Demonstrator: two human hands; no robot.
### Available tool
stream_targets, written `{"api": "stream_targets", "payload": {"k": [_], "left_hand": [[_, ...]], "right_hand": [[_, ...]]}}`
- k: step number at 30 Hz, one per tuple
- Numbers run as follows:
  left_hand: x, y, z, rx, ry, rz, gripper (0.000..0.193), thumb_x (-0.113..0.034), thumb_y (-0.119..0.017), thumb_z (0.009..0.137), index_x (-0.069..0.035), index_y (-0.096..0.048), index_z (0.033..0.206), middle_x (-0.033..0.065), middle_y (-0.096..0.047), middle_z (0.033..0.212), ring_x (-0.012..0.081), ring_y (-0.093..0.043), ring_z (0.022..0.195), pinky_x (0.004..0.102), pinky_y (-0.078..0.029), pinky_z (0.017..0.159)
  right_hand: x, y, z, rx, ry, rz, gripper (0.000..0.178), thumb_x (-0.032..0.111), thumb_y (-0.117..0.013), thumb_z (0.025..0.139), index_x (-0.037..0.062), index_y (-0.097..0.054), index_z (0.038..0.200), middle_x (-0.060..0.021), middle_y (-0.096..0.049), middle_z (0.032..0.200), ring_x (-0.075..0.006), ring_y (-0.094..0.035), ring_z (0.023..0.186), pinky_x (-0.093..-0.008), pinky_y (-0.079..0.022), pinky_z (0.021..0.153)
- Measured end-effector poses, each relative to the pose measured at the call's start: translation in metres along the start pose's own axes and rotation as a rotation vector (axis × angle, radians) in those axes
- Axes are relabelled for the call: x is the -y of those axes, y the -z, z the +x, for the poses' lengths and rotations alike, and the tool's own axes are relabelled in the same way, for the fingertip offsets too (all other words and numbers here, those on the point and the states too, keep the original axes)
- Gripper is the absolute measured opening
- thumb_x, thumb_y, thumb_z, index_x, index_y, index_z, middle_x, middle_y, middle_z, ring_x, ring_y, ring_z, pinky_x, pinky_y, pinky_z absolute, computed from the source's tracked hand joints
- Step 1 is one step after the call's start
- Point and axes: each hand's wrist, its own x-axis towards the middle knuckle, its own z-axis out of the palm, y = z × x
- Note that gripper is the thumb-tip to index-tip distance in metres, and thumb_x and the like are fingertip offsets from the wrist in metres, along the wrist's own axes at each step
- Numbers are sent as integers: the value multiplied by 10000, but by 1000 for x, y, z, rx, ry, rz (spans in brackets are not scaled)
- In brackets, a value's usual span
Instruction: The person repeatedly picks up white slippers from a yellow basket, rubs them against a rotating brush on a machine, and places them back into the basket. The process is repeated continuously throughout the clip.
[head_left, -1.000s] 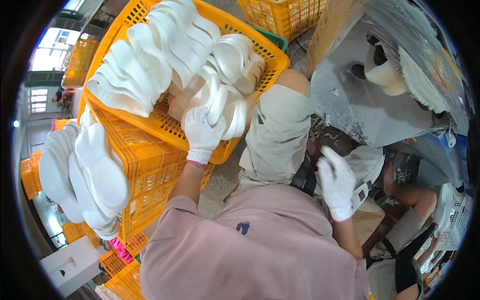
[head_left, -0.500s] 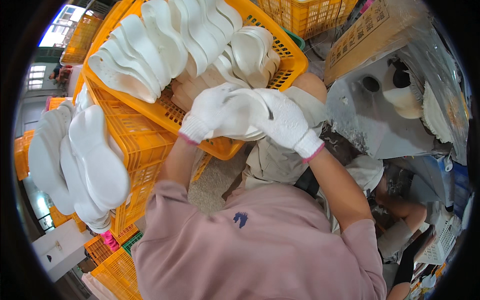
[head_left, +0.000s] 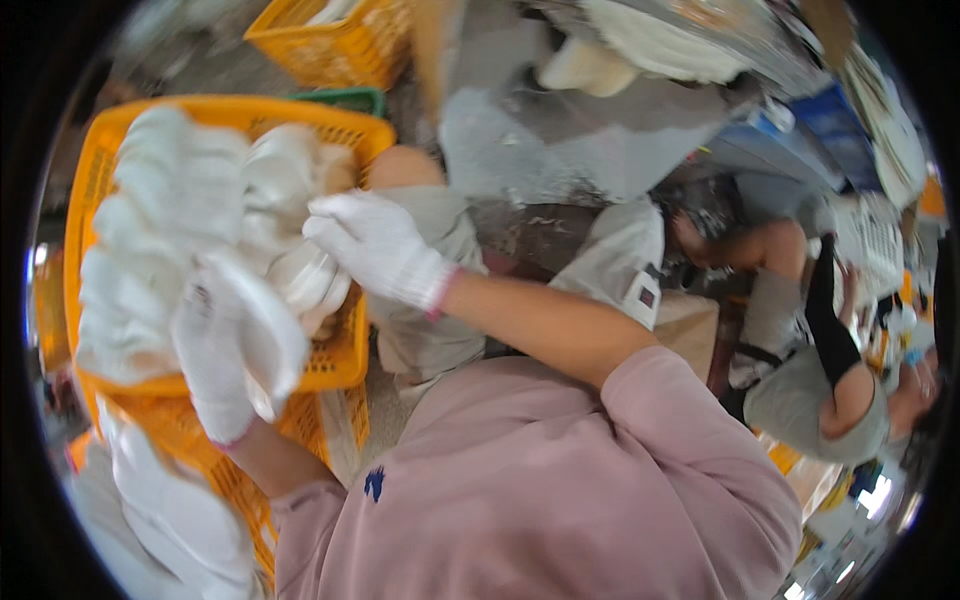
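A large yellow-orange slatted plastic basket [head_left: 84, 215] holds rows of white, curved, sole-shaped pieces [head_left: 165, 230], blurred and packed side by side. A broad grey panel [head_left: 560, 150] stands beyond the person's knees. Below the basket is a yellow-orange openwork crate [head_left: 310, 425], with larger white sole-shaped pieces [head_left: 165, 520] beside it at lower left. Behind, a smaller yellow-orange crate [head_left: 340, 55] contains something white, and a green plastic rim [head_left: 350, 100] shows behind the basket. The white-gloved right hand [head_left: 375, 240] has bent fingers over the basket's right side; whether they grip anything, I cannot tell. The white-gloved left hand [head_left: 210, 345] is closed around 1 curved white piece [head_left: 275, 330] above the basket's near side, its long axis steep, running upper left to lower right; these 2 hide part of the rows.
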Motion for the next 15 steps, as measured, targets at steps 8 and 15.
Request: {"api": "stream_targets", "payload": {"k": [8, 15], "left_hand": [[-284, -101, 85, -70, -670, -616, 614, -387, -791, 882, -43, -619, 1360, 196, -657, 1270, 376, -661, 1122, 438, -543, 987], [-394, -167, 151, 758, 273, -2196, 414, -213, -729, 1004, -10, -622, 1349, 142, -710, 1227, 276, -700, 1097, 414, -575, 965]], "right_hand": [[37, 224, -200, -542, -789, 543, 310, 70, -625, 998, -57, -701, 1270, -121, -768, 1173, -179, -748, 1001, -313, -586, 891], [29, 229, -219, -871, -726, -4, 410, 147, -646, 995, -55, -616, 1350, -211, -740, 1171, -353, -723, 1089, -417, -556, 952]]}}
